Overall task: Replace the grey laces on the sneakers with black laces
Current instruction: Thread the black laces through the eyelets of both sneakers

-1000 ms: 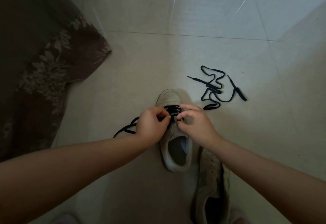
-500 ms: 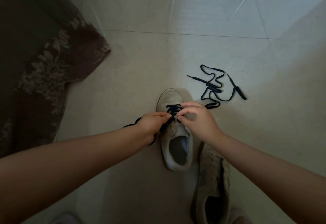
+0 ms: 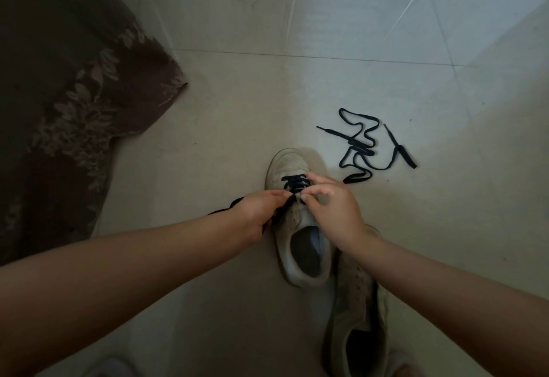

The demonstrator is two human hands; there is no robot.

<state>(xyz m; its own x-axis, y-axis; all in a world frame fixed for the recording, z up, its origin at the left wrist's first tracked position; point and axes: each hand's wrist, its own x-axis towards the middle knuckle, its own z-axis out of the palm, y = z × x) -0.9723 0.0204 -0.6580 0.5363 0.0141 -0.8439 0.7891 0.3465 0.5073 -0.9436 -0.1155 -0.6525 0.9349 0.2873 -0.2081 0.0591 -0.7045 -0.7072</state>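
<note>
Both hands are working the flat black lace (image 3: 294, 183) through the worn white sneaker (image 3: 300, 228) at the floor's middle; the left hand (image 3: 261, 213), now drawn back, is pinching one end taut; the right hand (image 3: 329, 201) is pinching at the eyelet, so lacing is advancing.

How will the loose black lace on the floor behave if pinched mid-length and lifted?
The loose black lace lies in slack, overlapping bends on the tiled floor, so it is probably floppy and would drape from the pinch. It looks thin and flat, so likely very light. The overlapping bends could snag as it lifts.
</note>
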